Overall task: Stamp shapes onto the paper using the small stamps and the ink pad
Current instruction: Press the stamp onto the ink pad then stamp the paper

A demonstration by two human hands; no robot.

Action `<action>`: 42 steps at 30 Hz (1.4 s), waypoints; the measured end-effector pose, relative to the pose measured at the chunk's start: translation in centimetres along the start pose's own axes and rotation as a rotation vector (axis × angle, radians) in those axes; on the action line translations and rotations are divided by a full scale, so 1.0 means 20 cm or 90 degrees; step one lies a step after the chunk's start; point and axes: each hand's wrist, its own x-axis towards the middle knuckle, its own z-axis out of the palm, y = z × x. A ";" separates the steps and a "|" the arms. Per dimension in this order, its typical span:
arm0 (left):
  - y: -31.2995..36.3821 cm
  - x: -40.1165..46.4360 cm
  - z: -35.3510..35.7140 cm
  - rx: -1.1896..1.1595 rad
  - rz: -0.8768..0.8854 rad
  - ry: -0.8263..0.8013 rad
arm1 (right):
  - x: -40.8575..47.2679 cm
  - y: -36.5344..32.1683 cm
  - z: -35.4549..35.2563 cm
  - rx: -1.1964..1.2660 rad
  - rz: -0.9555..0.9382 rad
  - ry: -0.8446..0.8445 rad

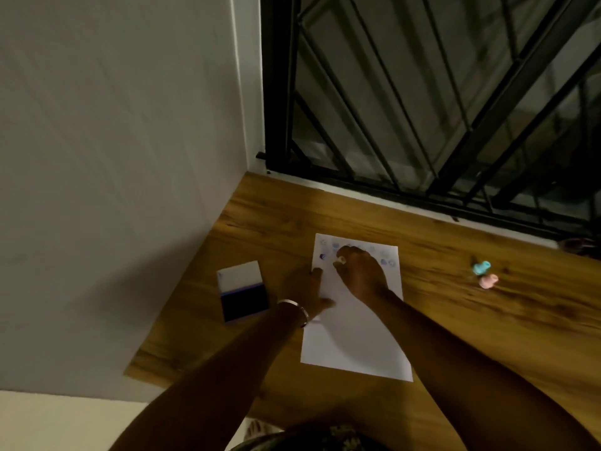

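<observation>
Two hands over a white paper (353,336) on a wooden table (455,320). Right hand (359,275) sits on the upper part of the sheet, fingers curled down around a small whitish stamp (340,261), pinching it against the paper just below the stamped rows. Left hand (307,289) lies flat with fingers spread and relaxed, pressing the paper's left edge, fingertips on the sheet and palm mostly on the wood; it holds nothing. Metal bangle (297,309) on the left wrist. Bluish-purple prints (387,262) run in rows across the top of the paper, one darker print (322,256) near the left edge; shapes too blurred to tell. Ink pad (244,296) lies open on the table left of the paper, near the left hand but apart, pale lid flipped back, dark pad toward the person. Two spare stamps, a teal stamp (481,266) and a pink stamp (488,281), lie together well right of the paper. White wall (113,141) on the left, black window grille (422,92) behind the table.
</observation>
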 end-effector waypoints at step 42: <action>0.02 0.00 0.01 -0.016 -0.014 0.002 | 0.20 -0.02 0.08 -0.157 -0.001 -0.076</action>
